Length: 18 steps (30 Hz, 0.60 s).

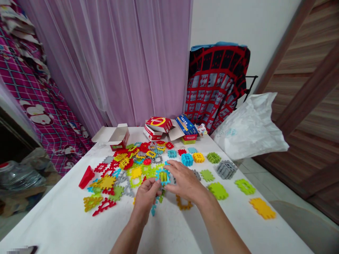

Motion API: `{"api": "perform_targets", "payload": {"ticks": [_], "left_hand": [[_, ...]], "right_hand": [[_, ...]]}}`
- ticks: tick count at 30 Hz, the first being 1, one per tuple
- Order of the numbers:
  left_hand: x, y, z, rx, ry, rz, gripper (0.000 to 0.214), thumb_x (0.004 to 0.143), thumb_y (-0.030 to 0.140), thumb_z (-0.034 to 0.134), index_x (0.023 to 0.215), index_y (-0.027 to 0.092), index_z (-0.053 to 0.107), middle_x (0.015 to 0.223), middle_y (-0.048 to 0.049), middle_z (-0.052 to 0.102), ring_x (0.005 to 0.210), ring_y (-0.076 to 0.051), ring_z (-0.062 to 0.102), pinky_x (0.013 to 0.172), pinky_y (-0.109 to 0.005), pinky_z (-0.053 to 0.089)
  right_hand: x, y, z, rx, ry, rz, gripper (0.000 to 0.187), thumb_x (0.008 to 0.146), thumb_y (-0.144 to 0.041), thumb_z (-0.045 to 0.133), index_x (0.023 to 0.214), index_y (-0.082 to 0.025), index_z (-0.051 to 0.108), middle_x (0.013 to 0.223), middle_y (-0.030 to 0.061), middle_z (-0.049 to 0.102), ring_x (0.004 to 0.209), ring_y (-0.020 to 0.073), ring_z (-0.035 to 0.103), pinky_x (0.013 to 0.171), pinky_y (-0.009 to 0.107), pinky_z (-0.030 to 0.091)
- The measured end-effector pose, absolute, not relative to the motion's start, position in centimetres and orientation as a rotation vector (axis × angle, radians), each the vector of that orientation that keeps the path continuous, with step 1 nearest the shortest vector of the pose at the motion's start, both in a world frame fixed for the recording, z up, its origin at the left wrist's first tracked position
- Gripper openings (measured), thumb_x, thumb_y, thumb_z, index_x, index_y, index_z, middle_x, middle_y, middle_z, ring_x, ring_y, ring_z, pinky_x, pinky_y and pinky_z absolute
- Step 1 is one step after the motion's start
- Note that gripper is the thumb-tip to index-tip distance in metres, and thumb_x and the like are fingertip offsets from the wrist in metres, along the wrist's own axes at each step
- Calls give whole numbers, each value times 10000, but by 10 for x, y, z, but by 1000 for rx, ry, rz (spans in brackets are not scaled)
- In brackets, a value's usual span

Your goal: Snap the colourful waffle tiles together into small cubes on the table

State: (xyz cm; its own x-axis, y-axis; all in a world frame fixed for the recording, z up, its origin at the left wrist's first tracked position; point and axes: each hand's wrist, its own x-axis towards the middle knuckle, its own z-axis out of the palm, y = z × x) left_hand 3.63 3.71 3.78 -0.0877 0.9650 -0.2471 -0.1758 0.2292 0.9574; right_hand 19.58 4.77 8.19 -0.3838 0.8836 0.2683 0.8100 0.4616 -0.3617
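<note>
My left hand [146,197] pinches a blue square interlocking plastic block [159,173] between thumb and fingers, at its lower left edge. Green shows through the window in its middle. Curved around its right side is my right hand [185,179], thumb and fingers apart; whether it touches the block is unclear. A yellow frame piece [182,204] lies beneath the right wrist. Left of my hands spreads a mixed heap of red, yellow, green, grey and blue toothed pieces [136,173], including a red triangular piece [104,206].
On the white table [87,233], sorted stacks line the right side: blue [187,159], yellow [198,157], grey [226,170] and green [218,190]. Opened cardboard boxes [159,123] stand along the back. A white plastic bag [249,127] bulges beside the right edge.
</note>
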Motion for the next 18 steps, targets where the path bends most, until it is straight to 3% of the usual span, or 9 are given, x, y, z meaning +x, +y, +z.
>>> {"api": "perform_targets", "payload": {"ticks": [12, 18], "left_hand": [[34, 38, 27, 939, 1223, 1127, 451, 617, 588, 703, 765, 170, 622, 523, 37, 591, 372, -45, 402, 361, -155, 277], [31, 39, 25, 948, 1211, 1111, 489, 604, 622, 700, 747, 162, 615, 492, 45, 567, 356, -36, 363, 354, -151, 253]], "right_hand": [[197, 49, 81, -1408, -2312, 225, 492, 702, -267, 642, 1184, -186, 583, 1367, 119, 482, 1250, 271, 441, 1023, 419, 375], [199, 47, 83, -1404, -2337, 271, 497, 705, -274, 649, 1192, -196, 582, 1381, 115, 475, 1262, 274, 427, 1026, 430, 362]]}}
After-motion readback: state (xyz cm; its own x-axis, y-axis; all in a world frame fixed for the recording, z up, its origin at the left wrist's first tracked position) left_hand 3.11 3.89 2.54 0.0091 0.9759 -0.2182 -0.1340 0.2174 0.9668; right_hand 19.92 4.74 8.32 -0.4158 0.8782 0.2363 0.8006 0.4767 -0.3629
